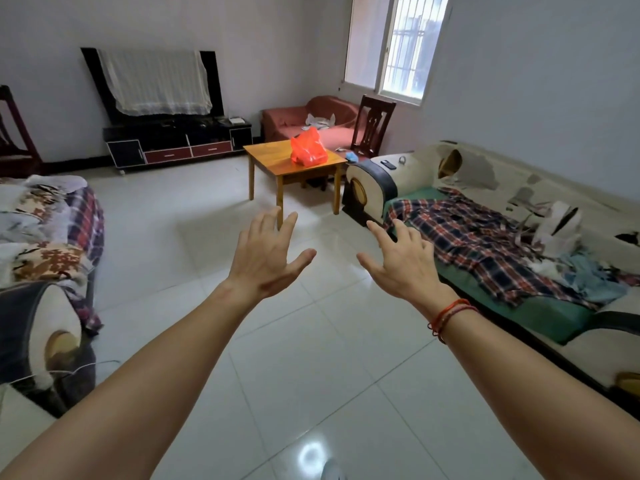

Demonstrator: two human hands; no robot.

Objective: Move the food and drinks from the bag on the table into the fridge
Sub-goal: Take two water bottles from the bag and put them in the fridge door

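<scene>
Bag (309, 148) of thin orange-red plastic sits on the small wooden table (273, 157) at the far side of the room, on the table's right half and well apart from both hands. It stands upright on a broad, slumped base. Its long axis runs up and down, and its gathered top points at the ceiling. The plastic hides what it holds, and any print on it is too small to read.

The left grip (266, 258), a bare hand on an outstretched arm, hovers over the white tiled floor (311, 358) with its back to the camera. Its fingers are straight and spread, the thumb out to the right, and it holds nothing. The right grip (405, 261) hangs beside it without touching it. It is likewise spread and empty, with the fingers pointing toward the far table. A red string bracelet (450, 315) circles its wrist.

To the right runs a worn pale sofa (519, 188) with a plaid cloth (485, 247) across its green seat. A small dark phone (388, 164) lies on its far arm, just beside the table. Behind the table stand a dark wooden chair (374, 124) and a red sofa (304, 119). A black TV stand (173, 147) is against the far left wall, and a barred window (398, 46) is at far right.
</scene>
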